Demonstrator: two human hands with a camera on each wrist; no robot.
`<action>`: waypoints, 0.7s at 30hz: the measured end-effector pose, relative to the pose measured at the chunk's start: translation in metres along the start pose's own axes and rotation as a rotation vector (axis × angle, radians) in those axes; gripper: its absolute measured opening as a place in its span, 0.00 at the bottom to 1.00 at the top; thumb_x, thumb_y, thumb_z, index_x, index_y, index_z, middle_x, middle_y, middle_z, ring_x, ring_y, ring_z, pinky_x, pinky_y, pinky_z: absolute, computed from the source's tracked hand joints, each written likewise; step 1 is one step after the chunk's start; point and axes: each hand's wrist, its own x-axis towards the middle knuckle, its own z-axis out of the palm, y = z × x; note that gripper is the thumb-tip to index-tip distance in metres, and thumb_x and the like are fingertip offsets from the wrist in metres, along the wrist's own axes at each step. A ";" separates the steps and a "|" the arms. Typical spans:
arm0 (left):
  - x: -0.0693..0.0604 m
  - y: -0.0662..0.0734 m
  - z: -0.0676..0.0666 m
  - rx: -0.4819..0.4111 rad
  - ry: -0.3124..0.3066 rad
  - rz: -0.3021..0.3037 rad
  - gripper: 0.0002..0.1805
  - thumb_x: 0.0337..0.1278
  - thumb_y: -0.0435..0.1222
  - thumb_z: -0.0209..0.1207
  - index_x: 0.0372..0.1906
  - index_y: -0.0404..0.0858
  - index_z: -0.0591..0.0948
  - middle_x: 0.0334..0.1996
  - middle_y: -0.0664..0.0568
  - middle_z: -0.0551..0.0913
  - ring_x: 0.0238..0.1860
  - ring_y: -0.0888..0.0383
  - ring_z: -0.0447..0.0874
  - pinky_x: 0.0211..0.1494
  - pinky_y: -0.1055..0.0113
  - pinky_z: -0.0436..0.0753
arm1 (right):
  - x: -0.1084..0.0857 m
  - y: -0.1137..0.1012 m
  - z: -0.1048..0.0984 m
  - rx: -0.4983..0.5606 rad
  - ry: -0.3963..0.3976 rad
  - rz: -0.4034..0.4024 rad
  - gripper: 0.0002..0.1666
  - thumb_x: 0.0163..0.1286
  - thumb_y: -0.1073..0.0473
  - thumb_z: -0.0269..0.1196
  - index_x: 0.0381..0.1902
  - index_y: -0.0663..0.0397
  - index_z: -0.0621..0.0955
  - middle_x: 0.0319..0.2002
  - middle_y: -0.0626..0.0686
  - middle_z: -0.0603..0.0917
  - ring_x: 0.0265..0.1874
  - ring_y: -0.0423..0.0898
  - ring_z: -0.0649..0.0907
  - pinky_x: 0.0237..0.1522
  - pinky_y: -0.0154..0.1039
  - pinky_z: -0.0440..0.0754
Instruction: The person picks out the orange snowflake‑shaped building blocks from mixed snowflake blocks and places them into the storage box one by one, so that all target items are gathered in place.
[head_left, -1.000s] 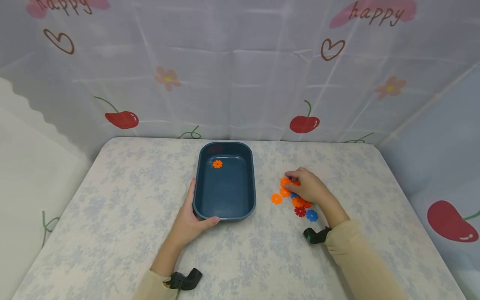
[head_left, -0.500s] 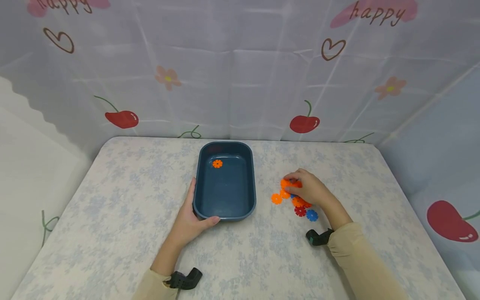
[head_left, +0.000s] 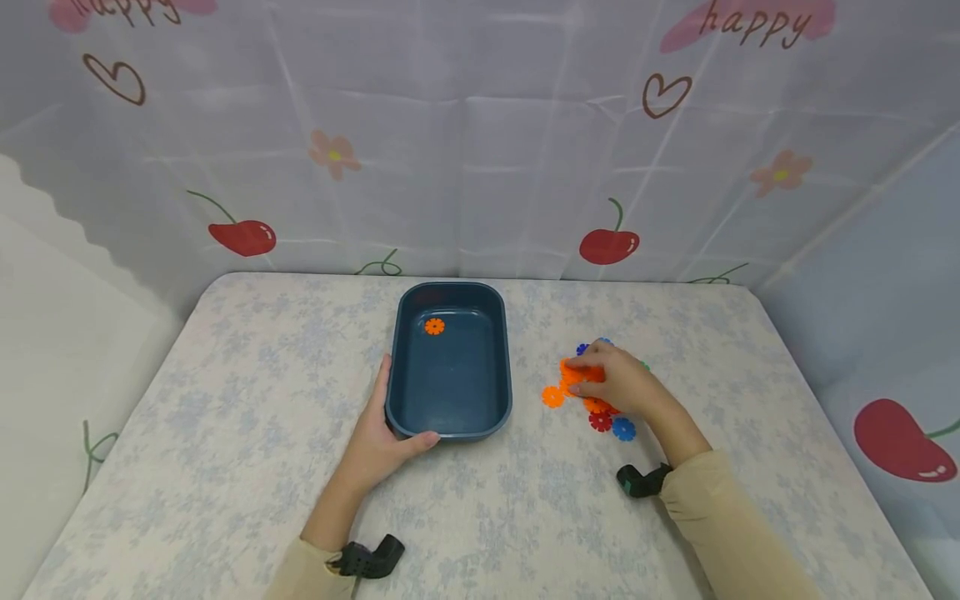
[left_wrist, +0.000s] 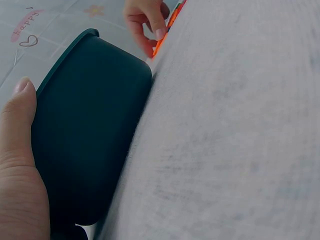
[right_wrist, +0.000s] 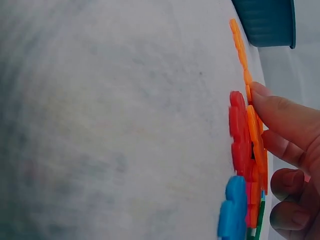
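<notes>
Orange discs (head_left: 567, 380) against right hand (head_left: 624, 383) (hold unclear), tray (head_left: 450, 387) in grip of left hand (head_left: 377, 440)

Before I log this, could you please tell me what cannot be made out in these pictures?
Head: number of discs, partly hidden by the right hand.
Left wrist: inside of the tray, hidden by its wall.
Right wrist: most of the tray, cut off by the top edge.

Rectangular tray (head_left: 450, 383): 1. Inside: 1 flower-shaped disc (head_left: 434, 327). Right of tray: 1 disc cluster (head_left: 598, 408), total obscured; 1 right hand (head_left: 622, 382). At tray: 1 left hand (head_left: 375, 446). Wrist cameras (head_left: 372, 558): 2.
</notes>
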 end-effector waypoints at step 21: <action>0.001 -0.003 0.000 -0.005 -0.002 0.003 0.70 0.42 0.41 0.77 0.80 0.60 0.36 0.81 0.60 0.39 0.81 0.52 0.39 0.77 0.36 0.50 | -0.002 -0.004 0.001 0.027 0.135 -0.041 0.22 0.64 0.47 0.70 0.52 0.51 0.82 0.48 0.52 0.84 0.47 0.50 0.79 0.53 0.50 0.81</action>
